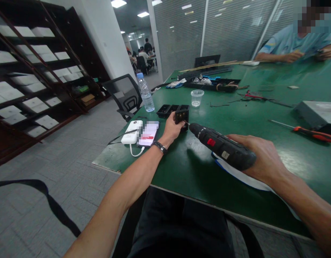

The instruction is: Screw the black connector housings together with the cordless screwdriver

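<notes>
From where I stand, the left hand (174, 128) is clamped on a small black box (181, 116) near the edge of the green surface (178, 168). The right hand (258, 156) is wrapped around the rear of a cordless drill (221, 146); the trigger finger is hidden. The drill points at the box, its bit (187, 123) close to the left thumb. Contact between bit and box cannot be confirmed from here.

Hazards:

1. Slip. If the bit meets the box off-axis, it could skid toward the thumb. Cause: the fingers sit beside the working point.

2. Rotation. The box could twist under torque. Cause: no clamp is visible; only 1 hand steadies it.

3. Cracking. Excess push or speed could split the box wall, if it is thin plastic.

4. Snagging. The white cloth (244, 175) with a blue edge lies beneath the drill; a dropped or lowered tool could drag it.

5. Knock-on. A sudden jerk could disturb the black trays (167, 111) just beyond the box, the clear cup (197, 98) behind, or the phone (150, 133) left of the wrist.

6. Loss. A tiny item (190, 144), too small to identify, lies near the box and could be swept away.
</notes>
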A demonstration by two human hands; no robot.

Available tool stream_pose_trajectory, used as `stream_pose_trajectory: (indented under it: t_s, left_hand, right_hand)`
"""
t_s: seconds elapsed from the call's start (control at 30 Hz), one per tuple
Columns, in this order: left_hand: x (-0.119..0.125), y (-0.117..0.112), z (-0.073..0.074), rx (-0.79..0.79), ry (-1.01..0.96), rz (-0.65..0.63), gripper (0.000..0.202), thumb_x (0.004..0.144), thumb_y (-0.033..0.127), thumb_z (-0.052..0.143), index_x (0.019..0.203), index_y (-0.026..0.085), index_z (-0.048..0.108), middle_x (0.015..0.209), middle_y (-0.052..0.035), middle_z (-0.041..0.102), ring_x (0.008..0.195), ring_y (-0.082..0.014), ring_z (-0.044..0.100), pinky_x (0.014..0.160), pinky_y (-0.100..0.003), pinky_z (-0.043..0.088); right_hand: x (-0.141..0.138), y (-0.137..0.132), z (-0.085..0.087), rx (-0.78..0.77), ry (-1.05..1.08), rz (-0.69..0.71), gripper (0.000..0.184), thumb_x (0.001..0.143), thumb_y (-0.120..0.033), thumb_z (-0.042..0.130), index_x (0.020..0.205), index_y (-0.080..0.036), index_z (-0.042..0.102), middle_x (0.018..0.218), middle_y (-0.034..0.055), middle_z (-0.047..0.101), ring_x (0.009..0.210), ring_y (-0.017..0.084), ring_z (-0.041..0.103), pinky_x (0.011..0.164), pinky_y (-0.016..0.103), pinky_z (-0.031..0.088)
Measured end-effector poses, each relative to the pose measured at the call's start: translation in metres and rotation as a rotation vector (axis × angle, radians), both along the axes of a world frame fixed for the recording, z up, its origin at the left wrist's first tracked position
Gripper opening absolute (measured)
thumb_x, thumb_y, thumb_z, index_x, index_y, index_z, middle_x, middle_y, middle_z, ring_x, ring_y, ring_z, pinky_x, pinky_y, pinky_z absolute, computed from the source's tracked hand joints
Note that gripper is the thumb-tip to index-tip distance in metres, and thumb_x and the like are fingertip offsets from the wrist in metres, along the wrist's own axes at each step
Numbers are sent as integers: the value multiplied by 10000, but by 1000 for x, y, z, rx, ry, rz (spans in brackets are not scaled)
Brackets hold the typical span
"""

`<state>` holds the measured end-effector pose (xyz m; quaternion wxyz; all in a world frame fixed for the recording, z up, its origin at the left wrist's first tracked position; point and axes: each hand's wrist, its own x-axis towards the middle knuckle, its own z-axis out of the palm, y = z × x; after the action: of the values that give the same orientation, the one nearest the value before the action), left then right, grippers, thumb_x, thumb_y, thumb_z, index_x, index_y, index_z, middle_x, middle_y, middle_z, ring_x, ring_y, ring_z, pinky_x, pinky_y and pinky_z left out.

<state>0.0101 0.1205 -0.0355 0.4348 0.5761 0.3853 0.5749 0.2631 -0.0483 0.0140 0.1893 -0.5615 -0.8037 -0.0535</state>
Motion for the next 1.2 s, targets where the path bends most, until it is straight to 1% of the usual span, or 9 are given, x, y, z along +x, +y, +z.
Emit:
stream_pose_trajectory:
  t_s: [0.1,0.23,0.33,0.5,0.63,0.7,0.83,1.03,1.2]
  left_hand:
    - [0,1,-1,-4,-20,10,388,759,68,754,1111,180,633,1118,-55,732,1056,-213,694,1008,-399,573]
    - [-2,1,-2,21,-14,14,365,771,87,755,1100,177,625,1071,-47,730,996,-200,699,960,-370,579]
    - [-3,0,-1,75,30,17,378,752,45,744,1090,171,632,1093,-52,731,1060,-205,691,1024,-366,545]
    - [-2,-4,4,97,103,15,400,746,23,732,1103,175,634,1120,-56,735,1115,-220,687,1069,-384,525]
    - [1,-4,2,92,73,35,404,754,35,731,1114,184,619,1129,-55,734,1103,-216,694,1058,-388,538]
    - [2,-3,0,61,26,39,393,767,63,736,1117,186,607,1121,-54,730,1074,-212,699,1029,-392,557]
    - [4,-1,-3,7,-21,23,397,771,86,742,1123,191,593,1112,-47,723,1043,-206,703,988,-391,581]
    - [2,-5,3,59,24,45,412,754,40,726,1116,196,606,1113,-40,718,1076,-199,688,1024,-367,554]
    - [0,-4,3,58,43,53,411,750,44,714,1116,195,605,1080,-37,713,1045,-196,681,985,-349,551]
  right_hand:
    - [-4,0,3,79,-117,60,395,827,-326,572,1190,-262,714,959,59,768,771,268,661,655,355,390]
    - [-8,-2,9,119,-222,103,378,822,-291,579,1168,-240,722,974,74,765,788,279,652,682,372,387]
    - [-3,-2,8,101,-143,67,407,815,-340,590,1195,-272,717,952,51,770,769,272,655,637,351,360]
    - [4,-3,5,6,36,6,304,794,-365,571,1030,-270,737,874,39,770,750,258,686,609,327,383]
    - [0,-6,9,-5,23,-15,280,799,-380,567,989,-261,734,869,53,767,730,258,675,603,332,375]
    - [-2,-6,13,3,-35,7,305,810,-368,563,1038,-264,738,870,54,762,739,265,664,617,342,370]
    - [-7,-7,15,35,-134,32,396,847,-349,547,1189,-262,726,1000,65,778,760,267,648,660,363,373]
    - [-5,-6,10,15,-23,2,342,829,-372,596,1121,-261,733,926,43,765,778,255,654,647,341,359]
    - [-6,-6,16,63,-186,79,447,812,-281,578,1235,-207,703,965,79,744,771,264,587,691,368,347]
